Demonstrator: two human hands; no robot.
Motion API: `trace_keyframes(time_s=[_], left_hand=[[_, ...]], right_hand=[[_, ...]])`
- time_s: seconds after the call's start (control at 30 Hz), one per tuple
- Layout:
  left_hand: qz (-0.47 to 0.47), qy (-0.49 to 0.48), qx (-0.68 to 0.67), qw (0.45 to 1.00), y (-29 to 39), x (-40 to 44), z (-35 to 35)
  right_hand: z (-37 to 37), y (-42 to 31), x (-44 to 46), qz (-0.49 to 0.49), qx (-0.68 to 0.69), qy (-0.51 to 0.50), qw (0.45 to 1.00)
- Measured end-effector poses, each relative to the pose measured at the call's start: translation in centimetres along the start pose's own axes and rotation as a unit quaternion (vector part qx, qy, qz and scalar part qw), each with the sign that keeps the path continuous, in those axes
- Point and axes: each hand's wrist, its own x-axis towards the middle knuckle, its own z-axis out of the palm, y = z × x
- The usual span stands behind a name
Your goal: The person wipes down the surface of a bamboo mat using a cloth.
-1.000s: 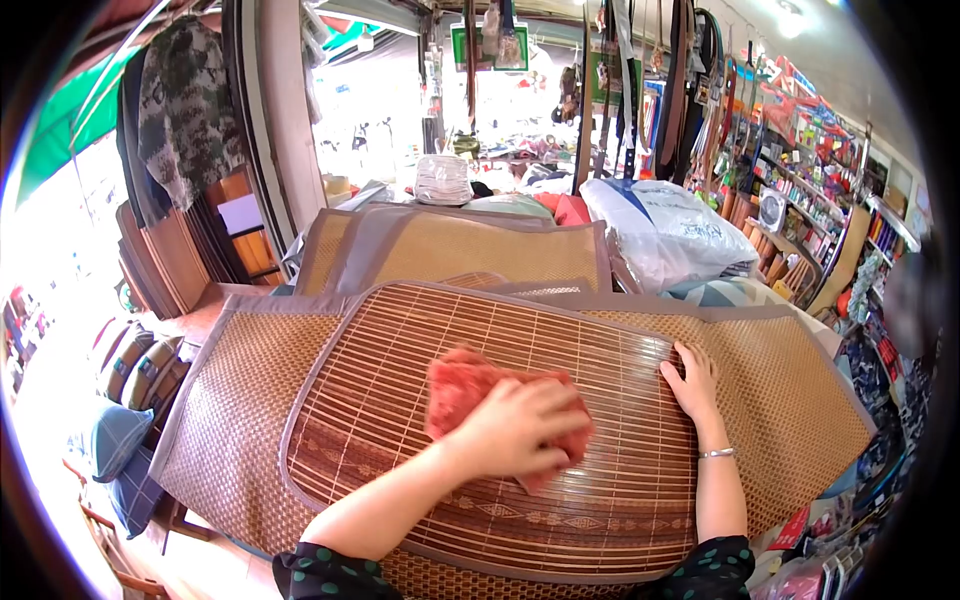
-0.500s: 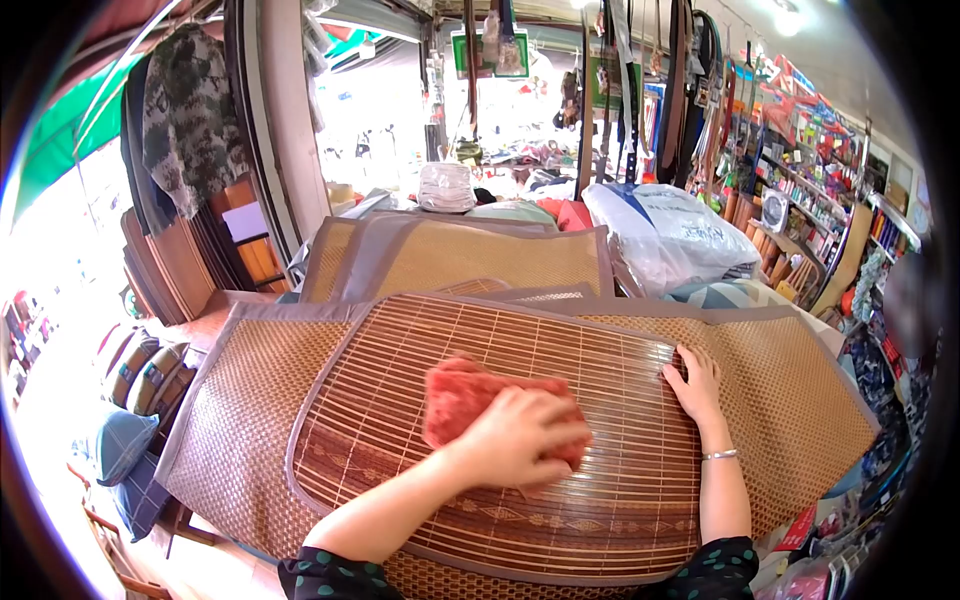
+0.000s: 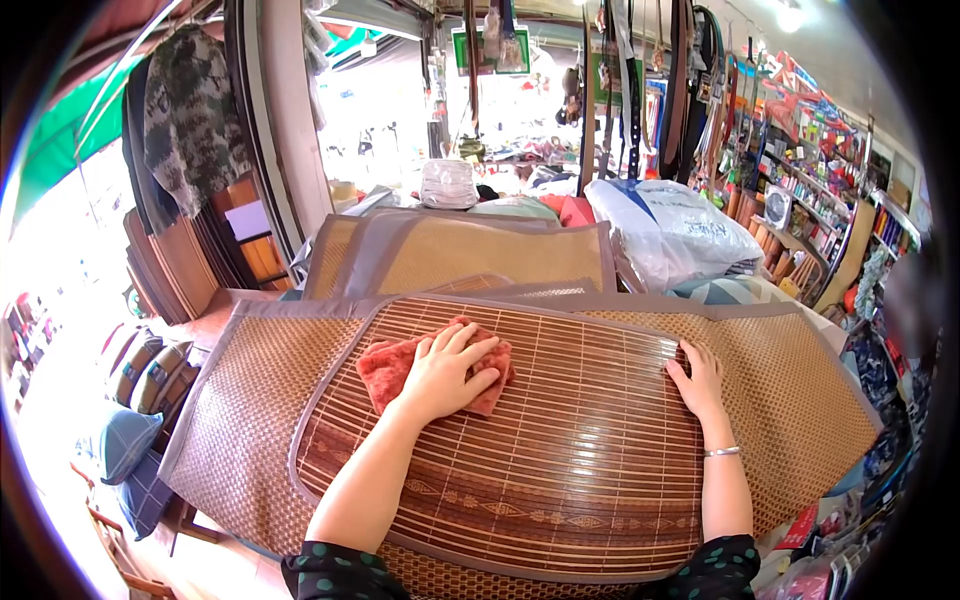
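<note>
Our left hand [image 3: 445, 375], spread flat on the red cloth [image 3: 383, 376], has moved it toward the far-left corner of the mat [image 3: 600, 450], uncovering the middle; our open right hand [image 3: 703, 382] rests at its right edge.

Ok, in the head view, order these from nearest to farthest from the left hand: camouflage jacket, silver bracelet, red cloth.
1. Red cloth, under the left hand.
2. Silver bracelet, on the right wrist.
3. Camouflage jacket, hanging at far left.

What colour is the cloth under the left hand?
The cloth is pinkish red, best seen in the head view.
</note>
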Motion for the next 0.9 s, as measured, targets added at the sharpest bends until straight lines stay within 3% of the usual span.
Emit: trace_keyframes(time_s=[0.13, 0.3, 0.47, 0.63, 0.7, 0.77, 0.8, 0.87, 0.9], left_hand=[[0.096, -0.071, -0.046, 0.992, 4.0, -0.1, -1.2], [0.303, -0.103, -0.080, 0.944, 11.1, -2.3, 0.8], [0.347, -0.126, -0.124, 0.921, 12.7, -3.4, 1.7], [0.242, -0.121, -0.046, 0.962, 8.1, 2.6, 1.2], [0.146, -0.131, -0.041, 0.980, 5.0, 5.3, 1.0], [0.038, -0.026, 0.008, 0.999, 0.4, 5.9, 3.3], [-0.021, -0.031, 0.029, 0.999, -1.6, 6.2, 3.9], [-0.100, -0.028, 0.054, 0.993, -3.2, 6.3, 3.4], [-0.095, -0.030, 0.054, 0.994, -3.0, 6.4, 3.4]], right_hand=[[-0.1, 0.0, 0.0, -0.001, 0.000, -0.001, 1.000], [0.3, 0.0, -0.2, -0.015, -0.008, 0.013, 1.000], [0.8, 0.7, 0.1, -0.051, 0.025, 0.022, 0.998], [0.7, 0.4, 0.0, -0.063, 0.045, 0.021, 0.997], [0.7, 0.3, 0.0, -0.062, 0.043, 0.023, 0.997], [0.7, 0.4, 0.1, -0.063, 0.040, 0.025, 0.997], [1.0, 0.5, 0.1, -0.063, 0.050, 0.029, 0.996], [0.9, 0.5, 0.2, -0.060, 0.059, 0.036, 0.996], [0.9, 0.4, 0.2, -0.059, 0.062, 0.037, 0.996]])
